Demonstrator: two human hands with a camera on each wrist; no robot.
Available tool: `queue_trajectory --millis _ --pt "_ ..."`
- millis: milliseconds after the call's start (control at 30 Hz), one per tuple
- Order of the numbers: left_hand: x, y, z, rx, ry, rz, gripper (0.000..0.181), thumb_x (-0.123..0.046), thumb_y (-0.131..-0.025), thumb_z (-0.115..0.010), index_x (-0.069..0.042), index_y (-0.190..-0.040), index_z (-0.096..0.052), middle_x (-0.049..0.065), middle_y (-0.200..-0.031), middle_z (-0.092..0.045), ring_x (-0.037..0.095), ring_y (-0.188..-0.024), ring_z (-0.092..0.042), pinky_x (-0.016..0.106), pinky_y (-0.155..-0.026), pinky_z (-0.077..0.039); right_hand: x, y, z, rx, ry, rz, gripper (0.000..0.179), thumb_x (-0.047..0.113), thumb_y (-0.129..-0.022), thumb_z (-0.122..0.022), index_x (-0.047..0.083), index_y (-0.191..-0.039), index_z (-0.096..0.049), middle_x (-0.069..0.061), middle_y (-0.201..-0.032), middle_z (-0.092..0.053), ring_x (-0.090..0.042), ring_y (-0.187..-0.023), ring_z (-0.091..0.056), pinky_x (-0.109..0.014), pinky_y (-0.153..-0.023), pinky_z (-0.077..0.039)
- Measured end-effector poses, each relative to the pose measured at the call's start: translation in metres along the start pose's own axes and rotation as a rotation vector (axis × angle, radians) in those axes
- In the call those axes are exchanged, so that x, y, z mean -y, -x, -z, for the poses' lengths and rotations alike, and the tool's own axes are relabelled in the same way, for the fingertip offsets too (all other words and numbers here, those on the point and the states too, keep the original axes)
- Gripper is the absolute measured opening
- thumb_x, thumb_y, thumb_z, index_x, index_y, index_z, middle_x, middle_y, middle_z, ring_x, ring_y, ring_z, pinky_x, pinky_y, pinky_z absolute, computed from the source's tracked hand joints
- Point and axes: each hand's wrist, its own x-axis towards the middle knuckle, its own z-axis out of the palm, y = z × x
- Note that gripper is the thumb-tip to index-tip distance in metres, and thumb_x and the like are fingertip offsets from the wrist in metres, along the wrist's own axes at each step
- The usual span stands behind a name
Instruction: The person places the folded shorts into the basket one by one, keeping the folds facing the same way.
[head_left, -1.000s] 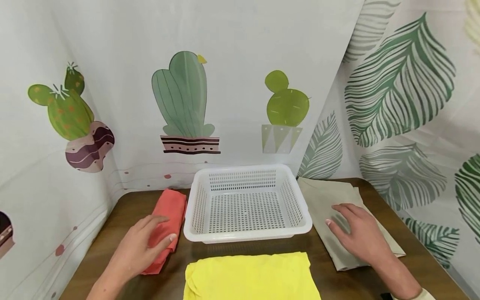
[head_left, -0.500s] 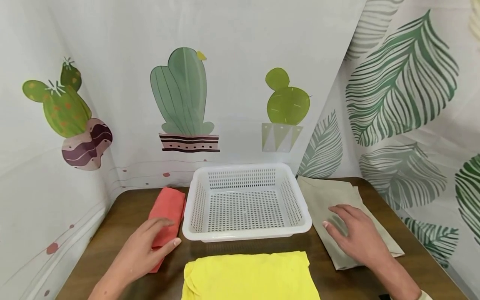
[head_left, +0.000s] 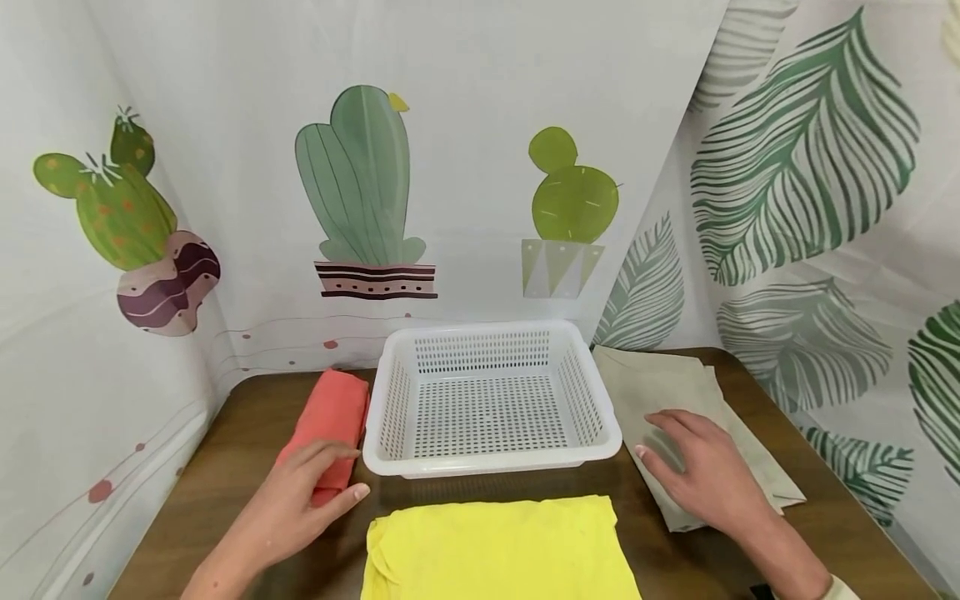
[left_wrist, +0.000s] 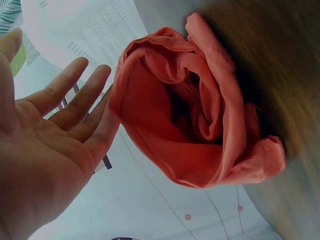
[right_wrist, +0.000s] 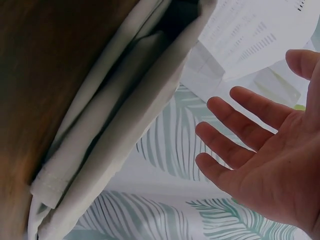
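My left hand (head_left: 292,500) is held above the near end of a folded red cloth (head_left: 330,412), fingers loosely bent and thumb apart. In the left wrist view the cloth's end shows rolled layers, and the fingertips appear close to it; contact cannot be told. Over a folded beige-grey cloth (head_left: 641,392) is my right hand (head_left: 708,475), its fingers relaxed. The right wrist view shows a gap between those fingers and the layered cloth edge (right_wrist: 125,115). Neither hand holds anything. A white perforated plastic basket (head_left: 491,467) stands between the two cloths.
A folded yellow cloth (head_left: 495,550) lies at the front of the brown wooden table (head_left: 225,442), partly cut off by the frame. Behind the table hangs a white curtain (head_left: 472,183) printed with cacti and leaves.
My left hand has shifted nearer to me and slightly right along the red cloth. The right hand has drifted a little left. The head view has tilted slightly; cloths and basket stay put.
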Motion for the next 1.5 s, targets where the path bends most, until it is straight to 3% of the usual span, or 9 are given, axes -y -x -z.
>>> queue_trajectory --millis 167,400,567,700,867,1167,1500 --pt "-0.002 0.001 -0.003 0.019 0.019 -0.02 0.038 -0.049 -0.094 -0.08 -0.024 -0.121 -0.072 -0.016 -0.121 -0.066 0.011 -0.112 -0.064 0.039 -0.093 -0.057 0.004 0.0 -0.002 0.028 -0.004 0.003 0.039 0.022 -0.088 -0.085 0.004 -0.121 -0.074 -0.011 -0.117 -0.073 -0.037 -0.109 -0.069 -0.056 -0.095 -0.051" --pt "-0.007 0.003 -0.006 0.037 0.057 -0.043 0.034 -0.046 -0.094 -0.081 -0.026 -0.118 -0.069 -0.021 -0.108 -0.057 0.006 -0.092 -0.056 0.025 -0.078 -0.05 0.013 0.0 -0.004 0.037 -0.023 0.028 0.038 0.02 -0.087 -0.085 0.004 -0.119 -0.074 -0.007 -0.112 -0.073 -0.031 -0.105 -0.07 -0.05 -0.092 -0.051" --pt "-0.009 0.004 -0.009 0.046 0.084 -0.054 0.031 -0.044 -0.093 -0.083 -0.031 -0.116 -0.066 -0.021 -0.104 -0.055 0.006 -0.087 -0.054 0.022 -0.073 -0.047 0.017 0.001 -0.006 0.032 -0.029 0.038 0.036 0.019 -0.086 -0.086 0.005 -0.117 -0.075 -0.004 -0.111 -0.073 -0.028 -0.103 -0.07 -0.047 -0.091 -0.051" --pt "-0.011 0.005 -0.011 0.071 0.085 -0.032 0.031 -0.046 -0.093 -0.082 -0.035 -0.117 -0.066 -0.024 -0.107 -0.059 0.004 -0.092 -0.058 0.024 -0.078 -0.052 0.018 0.003 -0.009 0.044 -0.037 0.033 0.035 0.019 -0.087 -0.086 0.005 -0.118 -0.075 -0.004 -0.112 -0.073 -0.027 -0.104 -0.07 -0.047 -0.092 -0.051" --pt "-0.015 0.006 -0.014 0.135 0.091 -0.008 0.032 -0.051 -0.095 -0.078 -0.03 -0.118 -0.069 -0.019 -0.113 -0.065 0.005 -0.103 -0.063 0.031 -0.088 -0.057 0.02 0.006 -0.011 0.07 -0.041 0.029 0.035 0.019 -0.088 -0.085 0.005 -0.118 -0.076 -0.004 -0.112 -0.074 -0.027 -0.105 -0.071 -0.048 -0.091 -0.053" --pt "-0.021 0.007 -0.017 0.223 0.096 0.052 0.051 -0.065 -0.097 -0.066 -0.024 -0.127 -0.07 -0.013 -0.12 -0.066 0.01 -0.109 -0.065 0.037 -0.091 -0.058 0.023 0.008 -0.012 0.09 -0.035 0.061 0.037 0.021 -0.087 -0.087 0.005 -0.118 -0.076 -0.004 -0.11 -0.075 -0.026 -0.101 -0.071 -0.051 -0.088 -0.056" --pt "-0.022 0.009 -0.022 0.262 0.111 0.055 0.059 -0.07 -0.096 -0.062 -0.026 -0.136 -0.067 -0.015 -0.132 -0.064 0.012 -0.12 -0.064 0.041 -0.095 -0.058 0.028 0.012 -0.016 0.124 -0.034 0.055 0.033 0.024 -0.088 -0.086 0.009 -0.116 -0.076 0.001 -0.109 -0.074 -0.023 -0.102 -0.07 -0.052 -0.089 -0.054"
